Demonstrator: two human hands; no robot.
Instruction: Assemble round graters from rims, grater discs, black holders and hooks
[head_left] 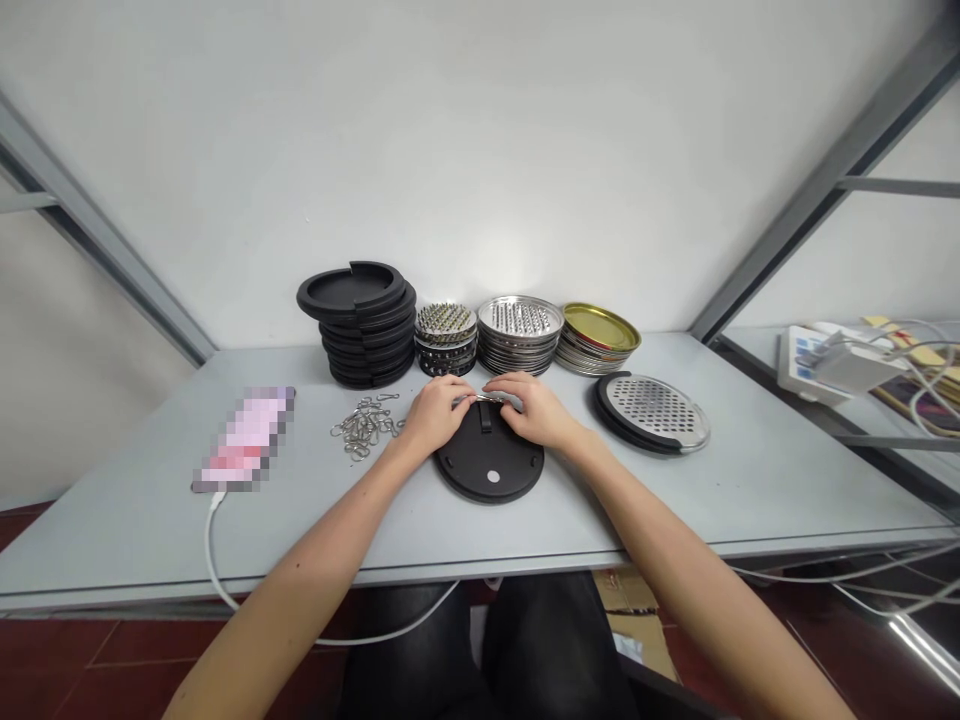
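A round black disc [480,460] lies flat near the middle of the table, with a short black strap [486,417] at its upper part and a pale round spot low down. At its top edge, my left hand [441,408] pinches one end of a small metal clip [489,399]. The other end is between the fingers of my right hand [534,408], which rests over the disc's upper right edge. Fingertips partly cover the clip. Left of my left hand lies a loose pile of metal clips [365,425].
Along the wall stand stacks of black rings [367,335], spiked discs [446,335], grater discs [521,330] and gold-topped lids [600,335]. A grater in a black holder [652,412] lies right. A phone [244,440] with a white cable lies left.
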